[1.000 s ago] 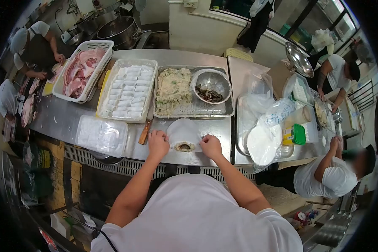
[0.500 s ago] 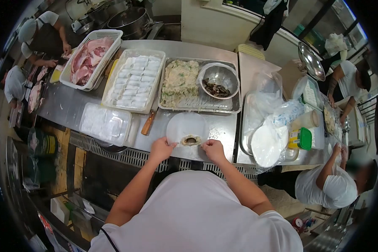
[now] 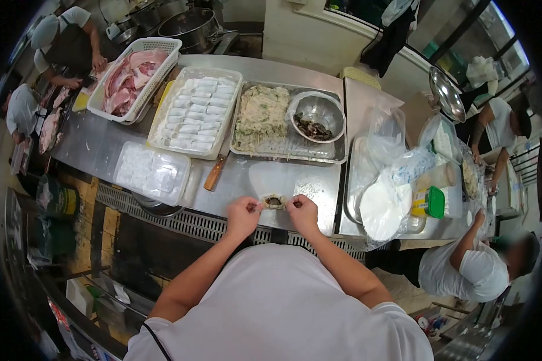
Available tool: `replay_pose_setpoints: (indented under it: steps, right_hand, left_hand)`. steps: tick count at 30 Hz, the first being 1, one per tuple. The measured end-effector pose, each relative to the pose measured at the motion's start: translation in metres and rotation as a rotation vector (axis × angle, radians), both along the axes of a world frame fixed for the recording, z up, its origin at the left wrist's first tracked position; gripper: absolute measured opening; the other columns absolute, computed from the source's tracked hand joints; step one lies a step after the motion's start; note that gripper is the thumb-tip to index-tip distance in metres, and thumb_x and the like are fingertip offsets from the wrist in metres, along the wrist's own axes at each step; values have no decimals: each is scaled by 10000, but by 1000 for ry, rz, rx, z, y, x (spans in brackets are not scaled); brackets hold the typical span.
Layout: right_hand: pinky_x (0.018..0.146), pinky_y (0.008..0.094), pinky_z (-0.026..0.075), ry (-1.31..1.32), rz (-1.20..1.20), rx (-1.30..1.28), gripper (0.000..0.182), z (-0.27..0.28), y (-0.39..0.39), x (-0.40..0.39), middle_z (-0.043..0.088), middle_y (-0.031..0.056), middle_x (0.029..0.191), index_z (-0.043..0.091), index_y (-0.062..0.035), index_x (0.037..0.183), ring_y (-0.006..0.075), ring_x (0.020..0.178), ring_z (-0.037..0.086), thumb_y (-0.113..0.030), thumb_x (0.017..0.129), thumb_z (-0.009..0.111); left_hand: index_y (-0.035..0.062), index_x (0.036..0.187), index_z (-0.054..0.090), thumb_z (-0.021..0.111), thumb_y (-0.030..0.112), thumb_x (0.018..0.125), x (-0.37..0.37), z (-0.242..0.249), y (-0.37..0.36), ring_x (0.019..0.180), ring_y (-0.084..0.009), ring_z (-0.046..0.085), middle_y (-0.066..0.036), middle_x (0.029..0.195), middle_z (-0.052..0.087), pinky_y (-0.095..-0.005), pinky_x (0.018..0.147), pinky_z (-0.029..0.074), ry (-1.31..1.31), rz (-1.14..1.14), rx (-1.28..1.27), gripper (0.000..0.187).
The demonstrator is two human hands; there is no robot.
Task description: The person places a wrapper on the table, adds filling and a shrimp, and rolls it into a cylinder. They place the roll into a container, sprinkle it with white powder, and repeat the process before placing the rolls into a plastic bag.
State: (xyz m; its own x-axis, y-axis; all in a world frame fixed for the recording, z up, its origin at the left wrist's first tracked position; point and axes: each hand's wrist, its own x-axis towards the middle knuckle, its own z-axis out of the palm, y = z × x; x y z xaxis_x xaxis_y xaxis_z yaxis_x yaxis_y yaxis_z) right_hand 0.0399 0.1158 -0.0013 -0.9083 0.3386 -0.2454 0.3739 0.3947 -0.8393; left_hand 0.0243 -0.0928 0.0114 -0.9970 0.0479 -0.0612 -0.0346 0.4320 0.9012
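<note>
A thin translucent round wrapper lies on the steel counter in front of me, its two sides drawn inward. On its near part sits a small mound of pale filling with dark pieces on top. My left hand pinches the wrapper's left side, close against the filling. The opposite side is between the fingertips of my right hand. Beyond them is a tray of pale minced filling with green bits. A steel bowl of dark pieces rests in that same tray.
A white tray of wrapped rolls and a basket of raw meat stand left. Nearer are a clear plastic box and a wooden-handled tool. Right are plastic bags, a stack of white round sheets and a green-lidded tub. Co-workers stand at both sides.
Both hands have moved inward, bringing the wrapper's left and right sides toward the filling. The wrapper, spread as a full circle before, is now narrower.
</note>
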Motion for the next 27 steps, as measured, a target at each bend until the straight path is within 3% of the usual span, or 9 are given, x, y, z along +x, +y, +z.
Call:
replay_pose_setpoints:
  steps: [4,5,9,12,15,20,23,27]
  right_hand:
    - [707,401,561,41,68,-8,152,10,-11,7,733,146,806,722,-1,928,289,727,709,-148,887,729]
    - [711,404,562,60,105,36,148,12,-12,8,732,153,832,717,-1,937,294,732,708,-141,890,728]
    - [786,425,566,109,200,164,125,23,-16,10,716,182,987,703,-1,950,328,888,705,-97,873,727]
    - [861,416,556,444,349,398,105,21,-13,4,705,164,1061,687,-28,932,337,1007,680,-46,840,735]
    - [952,482,511,544,558,406,132,25,-11,-7,674,184,1037,690,-2,945,389,1079,625,-45,821,701]
    - [941,478,498,495,758,490,103,25,-9,-22,669,173,970,672,-7,894,379,992,626,-63,807,683]
    - [936,479,496,464,820,551,104,30,-10,-26,668,170,947,665,-9,878,375,980,625,-70,796,688]
    - [935,487,491,453,871,583,102,35,-10,-28,671,165,936,659,-17,873,367,971,625,-73,792,688]
  left_hand:
    - [50,898,688,801,89,840,-9,1,15,1018,-348,639,-134,1103,674,-448,875,532,450,-186,-169,132]
    - [56,918,667,788,62,804,-9,-1,18,1129,-374,596,-139,1166,666,-460,968,490,404,-250,-160,166]
    - [47,959,654,776,45,777,-17,-19,22,1127,-375,599,-137,1150,666,-478,976,490,469,-426,-244,219]
    - [40,1011,643,770,37,759,-19,-16,17,1144,-390,588,-149,1162,658,-480,998,488,399,-488,-228,282]
    - [38,1126,617,775,31,750,-18,-16,12,1176,-406,577,-175,1198,636,-468,1026,483,305,-466,-134,408]
    - [34,1337,532,783,14,743,-18,-22,7,1251,-418,549,-212,1297,586,-460,1070,467,236,-366,1,645]
    - [38,1405,516,773,36,760,-20,-15,3,1280,-399,531,-182,1369,562,-459,1095,447,313,-388,-56,694]
    - [47,1462,501,809,162,784,-31,2,-8,1298,-363,524,-156,1376,584,-471,1127,406,313,-592,-292,754]
